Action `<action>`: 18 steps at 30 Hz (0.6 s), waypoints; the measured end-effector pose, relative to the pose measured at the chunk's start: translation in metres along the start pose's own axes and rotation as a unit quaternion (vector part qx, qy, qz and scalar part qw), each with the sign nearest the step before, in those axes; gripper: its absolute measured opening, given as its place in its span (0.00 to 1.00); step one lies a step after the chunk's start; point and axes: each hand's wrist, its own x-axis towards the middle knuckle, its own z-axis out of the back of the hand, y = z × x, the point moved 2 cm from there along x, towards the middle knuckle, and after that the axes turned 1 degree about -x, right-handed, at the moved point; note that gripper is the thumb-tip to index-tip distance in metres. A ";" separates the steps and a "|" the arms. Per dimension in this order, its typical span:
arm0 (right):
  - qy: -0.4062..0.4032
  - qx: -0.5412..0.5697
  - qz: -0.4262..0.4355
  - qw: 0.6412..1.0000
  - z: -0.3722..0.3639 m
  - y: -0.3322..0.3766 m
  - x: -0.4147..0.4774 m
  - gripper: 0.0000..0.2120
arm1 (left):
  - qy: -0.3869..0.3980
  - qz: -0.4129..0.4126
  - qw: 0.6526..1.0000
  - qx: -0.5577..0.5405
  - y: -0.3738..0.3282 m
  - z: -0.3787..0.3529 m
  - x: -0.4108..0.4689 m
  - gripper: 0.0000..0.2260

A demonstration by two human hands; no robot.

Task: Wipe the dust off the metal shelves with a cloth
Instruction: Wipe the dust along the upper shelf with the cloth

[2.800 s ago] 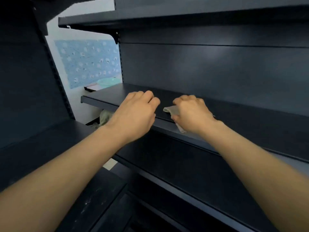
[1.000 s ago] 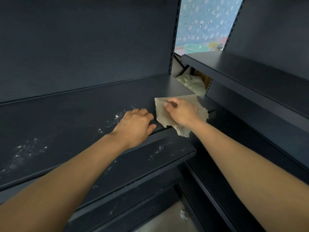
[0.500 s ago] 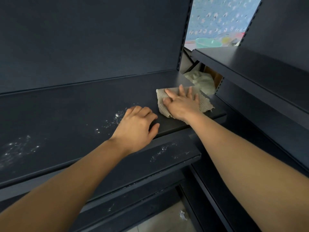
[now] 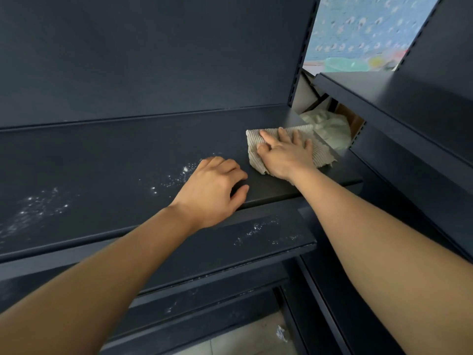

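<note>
Dust (image 4: 184, 170) speckles shelf (image 4: 115, 160) beside left hand (image 4: 212, 192).

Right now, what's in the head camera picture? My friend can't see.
A person's right hand presses a ribbed beige cloth flat on a dark metal shelf. The left hand rests near its front edge, beside white dust specks.

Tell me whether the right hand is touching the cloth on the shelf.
Touching. The head view shows the right hand laid flat on the ribbed cloth, its fingers spread across it, pressing it onto the dark metal shelf.
</note>
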 end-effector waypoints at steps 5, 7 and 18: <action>0.000 0.003 0.010 1.000 0.000 0.002 -0.011 0.25 | -0.017 -0.005 1.000 0.008 0.000 -0.001 0.001 0.20; -0.002 0.004 0.015 1.000 -0.001 0.004 -0.021 0.25 | -0.021 -0.006 1.000 0.007 0.000 -0.001 0.001 0.20; 0.015 0.002 -0.009 1.000 -0.003 0.024 -0.063 0.24 | -0.081 -0.018 0.996 0.026 0.016 0.027 -0.041 0.17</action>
